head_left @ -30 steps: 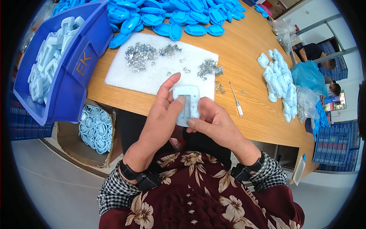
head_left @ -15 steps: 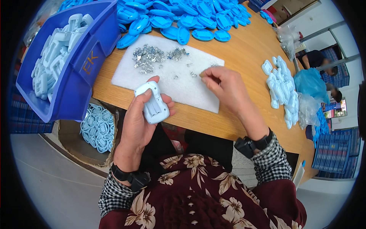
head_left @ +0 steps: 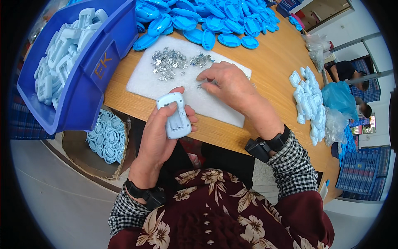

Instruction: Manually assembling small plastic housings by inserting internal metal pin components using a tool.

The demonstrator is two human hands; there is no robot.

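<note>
My left hand (head_left: 155,133) is wrapped round a pale blue plastic battery housing (head_left: 180,129), thumb pressed on its upper part. The slotted compartment in the housing faces up. Over the white foam sheet (head_left: 143,81), my right hand (head_left: 232,85) has its thumb and fingers curled together near a few loose metal bits. What lies between those fingertips is too small to make out. A heap of small metal contact pieces (head_left: 168,64) sits on the sheet, with a smaller cluster of metal pieces (head_left: 202,59) to its right.
At left stands a blue bin (head_left: 118,45) of pale blue housings. Below it, a cardboard box (head_left: 74,151) contains pale blue rings. Bright blue oval shells (head_left: 215,16) cover the table's far side. More pale blue parts (head_left: 309,99) are piled at right, beside plastic bags (head_left: 338,97). People (head_left: 346,70) appear beyond.
My right hand has moved left across the foam sheet, toward the metal pieces. The left hand and its housing have shifted slightly right in the picture, as has the table scene.
</note>
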